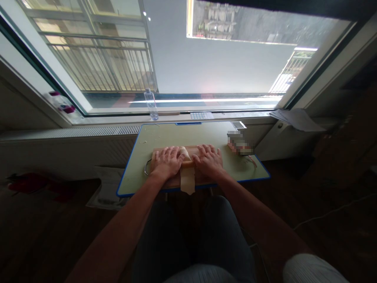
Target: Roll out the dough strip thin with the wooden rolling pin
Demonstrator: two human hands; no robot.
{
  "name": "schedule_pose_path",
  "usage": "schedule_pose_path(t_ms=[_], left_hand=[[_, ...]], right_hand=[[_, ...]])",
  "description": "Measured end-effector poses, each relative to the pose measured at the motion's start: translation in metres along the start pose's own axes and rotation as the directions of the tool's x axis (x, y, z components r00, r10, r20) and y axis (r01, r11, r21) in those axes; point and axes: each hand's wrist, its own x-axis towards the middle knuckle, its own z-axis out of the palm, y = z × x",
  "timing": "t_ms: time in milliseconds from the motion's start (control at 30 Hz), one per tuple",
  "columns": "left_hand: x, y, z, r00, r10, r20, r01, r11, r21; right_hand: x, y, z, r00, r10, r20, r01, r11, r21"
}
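Left hand and right hand lie palm down and apart from each other, fingers stretched forward and slightly spread rather than curled, at nine and three o'clock on a clock face centred on the wooden rolling pin with twelve toward the window. Only the pin's middle shows between the thumbs; its ends are hidden beneath the hands, so how firmly they press cannot be told. Pale dough runs under the pin: at six o'clock a flat strip hangs over the near edge of the wooden board, and at twelve a bunched or folded part sits just beyond the pin, between the hands. At nine o'clock a curved metal handle juts from the board, near the left wrist. Board and dough are on a pale green table with a blue rim. Small pale bits lie at ten o'clock on the tabletop, and a pixelated bundle sits between two and three. Farther off, on the windowsill, a clear plastic bottle stands at eleven, while loose papers lie toward two.
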Motion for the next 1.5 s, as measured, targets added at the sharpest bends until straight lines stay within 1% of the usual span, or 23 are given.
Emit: schedule_pose_path(t_ms=[100,200,300,367,533,767,1000,1233,1333,1500], left_hand=[[0.015,-0.002,-0.005,0.998,-0.014,0.066,0.015,1.000,-0.015],[0.030,-0.006,-0.006,0.995,-0.017,0.101,0.020,0.999,-0.035],[0.041,-0.010,-0.003,0.993,-0.017,0.114,0.022,0.999,-0.049],[0.044,-0.012,-0.002,0.994,-0.009,0.111,0.015,0.999,-0.049],[0.036,-0.008,0.000,0.998,0.009,0.059,-0.007,0.999,-0.045],[0.016,-0.002,0.000,1.000,0.012,-0.015,-0.013,1.000,-0.010],[0.000,0.001,0.006,0.995,0.010,-0.095,-0.009,1.000,0.008],[-0.016,0.002,0.011,0.988,0.030,-0.152,-0.029,1.000,0.011],[-0.010,0.001,0.008,0.993,0.017,-0.119,-0.015,1.000,0.021],[0.019,-0.005,0.001,1.000,-0.013,-0.004,0.013,1.000,0.003]], right_hand=[[0.015,0.001,-0.003,0.998,-0.005,0.063,0.006,1.000,-0.015],[0.030,0.002,-0.006,0.993,-0.007,0.119,0.009,1.000,-0.019],[0.040,0.002,-0.006,0.989,0.001,0.149,-0.002,1.000,0.009],[0.042,0.003,-0.005,0.989,0.012,0.147,-0.015,1.000,0.022],[0.030,0.002,-0.002,0.997,0.008,0.074,-0.010,1.000,0.027],[0.014,0.000,0.000,1.000,0.004,0.017,-0.005,1.000,0.021],[-0.001,-0.001,0.001,0.999,-0.013,-0.052,0.014,1.000,0.005],[-0.019,-0.002,0.004,0.998,-0.008,-0.064,0.008,1.000,0.003],[-0.014,-0.002,0.002,0.998,-0.014,-0.057,0.014,1.000,0.003],[0.014,-0.001,-0.006,1.000,-0.006,0.030,0.007,1.000,-0.009]])
